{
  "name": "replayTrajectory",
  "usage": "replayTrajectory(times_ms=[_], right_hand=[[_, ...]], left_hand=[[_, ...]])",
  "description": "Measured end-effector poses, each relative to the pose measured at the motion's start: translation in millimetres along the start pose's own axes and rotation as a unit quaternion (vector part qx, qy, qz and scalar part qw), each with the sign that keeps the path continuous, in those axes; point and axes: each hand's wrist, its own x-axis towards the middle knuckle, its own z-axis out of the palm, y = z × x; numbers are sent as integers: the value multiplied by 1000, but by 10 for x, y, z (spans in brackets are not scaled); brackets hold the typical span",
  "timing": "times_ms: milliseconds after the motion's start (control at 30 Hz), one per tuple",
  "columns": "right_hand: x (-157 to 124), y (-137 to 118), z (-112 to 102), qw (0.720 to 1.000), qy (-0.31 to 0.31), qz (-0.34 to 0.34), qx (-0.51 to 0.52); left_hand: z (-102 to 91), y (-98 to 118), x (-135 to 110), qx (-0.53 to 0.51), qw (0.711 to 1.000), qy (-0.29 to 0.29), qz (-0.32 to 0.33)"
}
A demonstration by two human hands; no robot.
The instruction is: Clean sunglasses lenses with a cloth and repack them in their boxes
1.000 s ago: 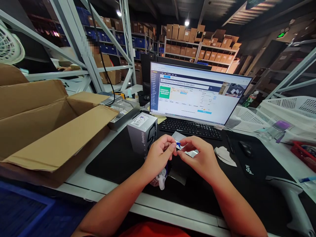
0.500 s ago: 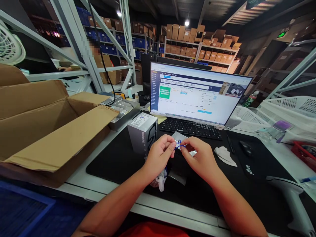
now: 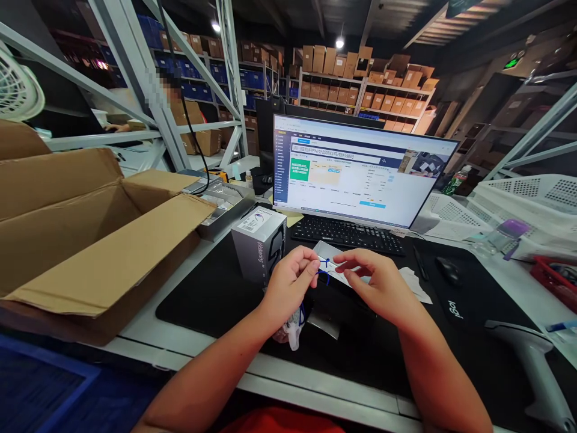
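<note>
1. Left forearm (image 3: 216, 367): bare, enters from the lower left, angled up and to the right.
2. Left hand (image 3: 291, 282): closed in a loose fist, fingers curled in, thumb and forefinger tips pressed together at its upper right.
3. Right forearm (image 3: 433, 373): bare, enters from the lower right, angled up and to the left.
4. Right hand (image 3: 383, 285): back upward, forefinger and thumb stretched towards the left hand, other fingers loosely bent; pinch not discernible.
5. Both hands: level, fingertips nearly meeting.

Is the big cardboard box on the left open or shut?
Open: the cardboard box has its top flaps folded outward, and its inner walls show.
</note>
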Motion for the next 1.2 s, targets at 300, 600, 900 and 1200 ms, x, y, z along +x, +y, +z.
replayTrajectory(times_ms=[300,600,900,1200], right_hand=[[92,5,157,998,11,-50,40],[99,33,219,998,51,-29,39],[106,40,259,997,71,-40,-1],[76,46,262,984,60,-130,-102]], left_hand=[[-1,22,8,1,1000,-5,-4],[-6,90,-5,-20,999,-19,-24],[9,38,18,-3,998,-34,-55],[16,15,-32,151,987,-33,37]])
